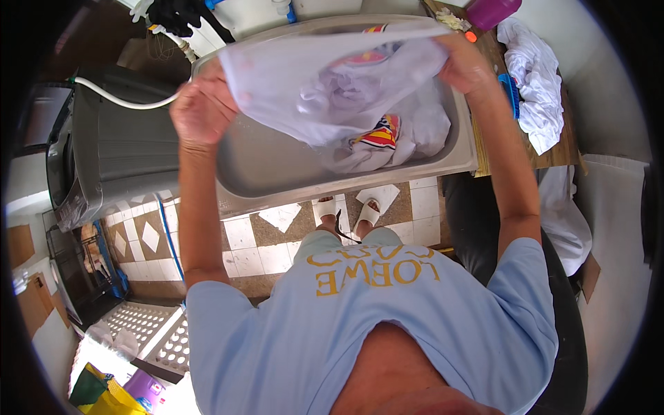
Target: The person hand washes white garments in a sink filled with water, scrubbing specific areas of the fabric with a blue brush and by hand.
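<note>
A thin, see-through white sheet (pixel 277 83), cloth or plastic I cannot tell, is stretched between my two hands above the grey sink basin (pixel 256 155). My left hand (pixel 204 107) grips its left edge, slightly smeared by motion. At the far right corner, my right hand (pixel 465 63) is closed on the same sheet. Beneath and through it shows a heap of white clothes (pixel 429 128) in the right half of the basin. One piece among them bears a red, yellow and dark print (pixel 384 131).
On a wooden board (pixel 484 155) at the right lie a crumpled white garment (pixel 536 83), a blue brush (pixel 510 93) and a purple container (pixel 492 10). Left of the basin stands a dark grey machine (pixel 124 138) with a white hose (pixel 124 102). Behind the basin hang black gloves (pixel 183 17).
</note>
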`<state>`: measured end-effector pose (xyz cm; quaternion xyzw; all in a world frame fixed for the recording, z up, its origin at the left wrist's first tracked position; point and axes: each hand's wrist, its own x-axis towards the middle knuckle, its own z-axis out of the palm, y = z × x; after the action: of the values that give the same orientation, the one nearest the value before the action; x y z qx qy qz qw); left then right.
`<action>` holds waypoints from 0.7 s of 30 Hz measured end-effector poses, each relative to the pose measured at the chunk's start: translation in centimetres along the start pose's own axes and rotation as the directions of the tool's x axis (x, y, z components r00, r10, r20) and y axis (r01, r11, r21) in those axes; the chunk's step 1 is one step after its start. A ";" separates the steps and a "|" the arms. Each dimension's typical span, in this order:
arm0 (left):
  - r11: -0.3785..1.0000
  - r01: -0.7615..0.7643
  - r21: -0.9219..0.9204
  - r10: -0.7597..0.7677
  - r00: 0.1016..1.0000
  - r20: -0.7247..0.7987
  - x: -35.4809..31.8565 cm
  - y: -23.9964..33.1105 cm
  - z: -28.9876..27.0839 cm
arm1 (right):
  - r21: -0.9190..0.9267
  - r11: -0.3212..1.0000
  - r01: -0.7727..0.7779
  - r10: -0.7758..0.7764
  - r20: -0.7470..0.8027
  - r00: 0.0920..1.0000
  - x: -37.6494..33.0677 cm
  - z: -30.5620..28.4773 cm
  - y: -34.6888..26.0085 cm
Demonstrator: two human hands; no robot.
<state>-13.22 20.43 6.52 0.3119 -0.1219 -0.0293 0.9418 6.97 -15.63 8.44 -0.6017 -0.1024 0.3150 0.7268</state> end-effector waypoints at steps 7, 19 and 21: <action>0.789 0.142 0.598 0.094 0.933 -0.346 1.2 -2.2 0.9 | -0.749 0.360 0.556 -0.646 0.230 0.728 1.2 -1.1 6.3; 0.252 -0.096 0.963 0.027 0.995 0.093 9.0 -4.6 8.8 | -0.804 0.147 0.576 -0.419 0.477 0.773 1.1 10.0 -1.9; 0.103 -0.234 0.967 0.297 0.935 0.195 9.2 -6.6 8.6 | -0.858 0.356 0.371 -0.137 0.344 0.929 2.3 11.4 -1.7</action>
<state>-6.31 8.91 11.21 0.8183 -0.1421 0.2331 0.5058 3.32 -5.24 12.44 -0.8383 -0.4268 0.1525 0.3031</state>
